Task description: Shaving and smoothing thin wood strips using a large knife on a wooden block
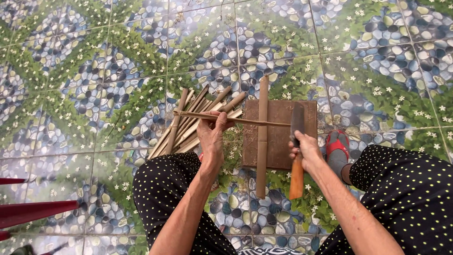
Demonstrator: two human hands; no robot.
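Pebble-patterned floor tiles (71, 94) are carrying a pile of split bamboo strips (193, 123) already, while the left hand (211, 134) is closing its grip on a thin strip (245, 121) over the wooden board (281, 134), the right hand (306, 151) clenching a cleaver (297, 141), one uncut bamboo length (262, 137) lying across the board.

tiled floor (377, 56) open beyond wooden board (281, 141); bamboo strip pile (188, 125) blocks left, knees hem near side.

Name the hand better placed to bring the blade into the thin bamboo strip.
Right. The right hand already grips the cleaver, its blade at the bamboo strip over the wooden board; the left hand only steadies it.
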